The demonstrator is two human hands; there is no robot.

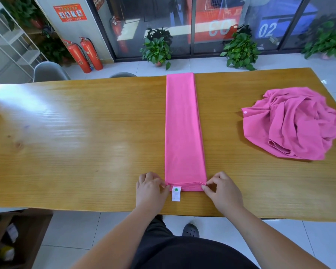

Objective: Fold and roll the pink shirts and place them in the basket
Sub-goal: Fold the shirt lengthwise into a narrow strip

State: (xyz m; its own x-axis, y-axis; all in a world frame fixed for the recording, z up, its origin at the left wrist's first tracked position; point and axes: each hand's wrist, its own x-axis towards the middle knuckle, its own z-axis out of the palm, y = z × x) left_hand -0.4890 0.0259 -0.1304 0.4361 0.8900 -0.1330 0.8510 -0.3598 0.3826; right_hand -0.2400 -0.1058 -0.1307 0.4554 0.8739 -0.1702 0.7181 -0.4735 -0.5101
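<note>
Wooden table point(66, 133) spanning the frame. Lower centre: left hand point(151, 186) pinching the near left corner of a folded pink shirt point(183, 133), curled tight on the hem. Long narrow strip, reaching to the far edge, white label point(176, 193) at its near end. Right hand point(221, 188) pinching the near right corner. Further right, a crumpled shirt point(295, 123), untouched. Folding seemingly done, rolling about to begin: next, turn the hem over evenly, both corners together. No basket visible.

Bare table point(76, 133) leftward; crumpled shirt point(293, 123) blocking the right side.
</note>
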